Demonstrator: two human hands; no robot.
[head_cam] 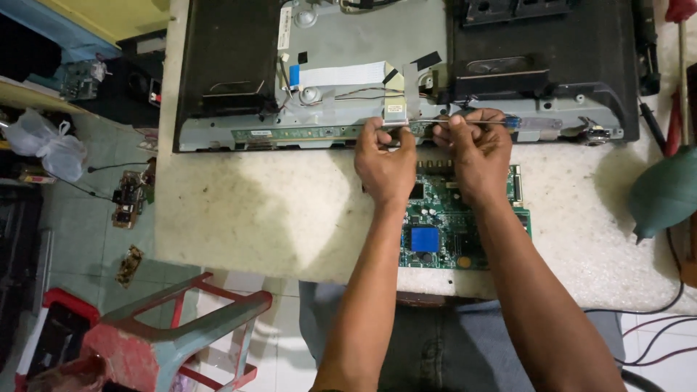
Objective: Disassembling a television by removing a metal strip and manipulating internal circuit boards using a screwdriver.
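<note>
An opened flat-screen television (363,43) lies face down on a speckled white table (254,210), its grey metal chassis and black back exposed. My left hand (385,160) pinches a small flat ribbon cable end (396,109) at the chassis's lower edge. My right hand (475,149) grips a thin screwdriver (508,122) with a blue and clear handle, its shaft pointing left toward the same spot. A green circuit board (443,232) with a blue square part lies on the table under my wrists.
A wide white ribbon cable (341,74) crosses the chassis. A teal rubber blower bulb (664,192) sits at the right edge. Black cables trail off the table's right side. A red and grey stool (167,334) stands at lower left; loose circuit boards (129,197) lie on the floor.
</note>
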